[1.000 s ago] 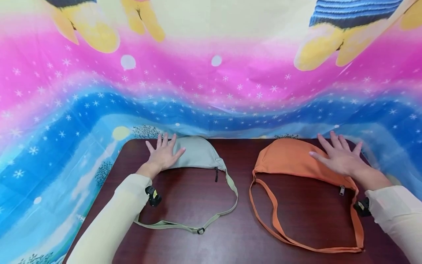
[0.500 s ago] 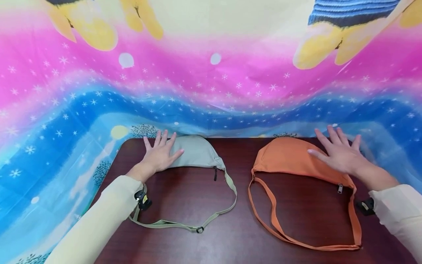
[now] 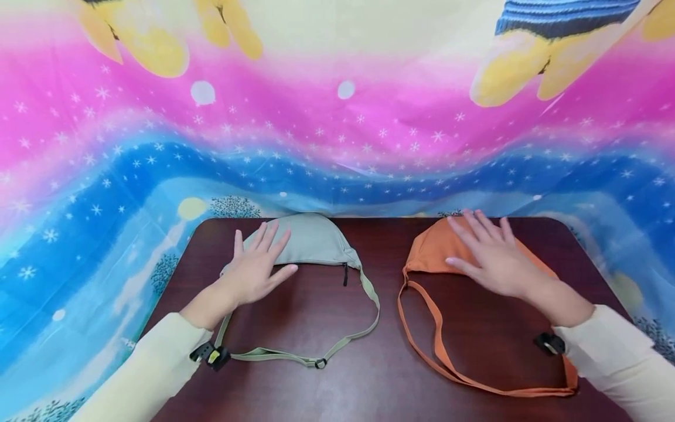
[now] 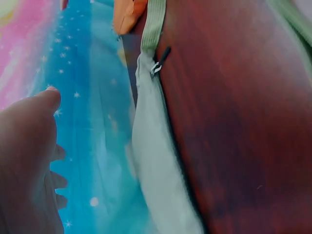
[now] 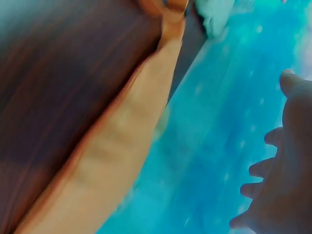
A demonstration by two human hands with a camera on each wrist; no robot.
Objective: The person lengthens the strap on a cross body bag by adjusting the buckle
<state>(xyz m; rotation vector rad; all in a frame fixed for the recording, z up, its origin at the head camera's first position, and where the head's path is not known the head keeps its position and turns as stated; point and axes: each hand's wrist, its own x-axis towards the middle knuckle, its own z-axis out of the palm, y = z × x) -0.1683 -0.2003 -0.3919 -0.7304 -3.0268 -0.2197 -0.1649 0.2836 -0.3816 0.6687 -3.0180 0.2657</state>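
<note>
A pale grey-green waist bag (image 3: 316,240) lies at the back left of the table, its webbing strap (image 3: 348,339) looped toward the front. Over its left end is my left hand (image 3: 255,269), fingers spread and holding nothing. In the left wrist view that hand (image 4: 27,165) appears apart from the bag (image 4: 158,151). To the right lies an orange waist bag (image 3: 429,249) with its strap (image 3: 440,346) also looped forward. My right hand (image 3: 493,264), fingers spread, hides much of the orange bag's right half. The right wrist view shows a gap between hand (image 5: 280,175) and bag (image 5: 112,151).
Both bags rest on a dark red-brown wooden table (image 3: 364,305) with rounded back corners. Behind and beside it hangs a pink and blue printed cloth (image 3: 337,146) with snowflakes. A black camera mount sits on each wrist, the left mount (image 3: 211,354) and the right mount (image 3: 549,344).
My right hand has moved left across the orange bag. My left hand has drawn slightly toward the front. Both bags lie as before.
</note>
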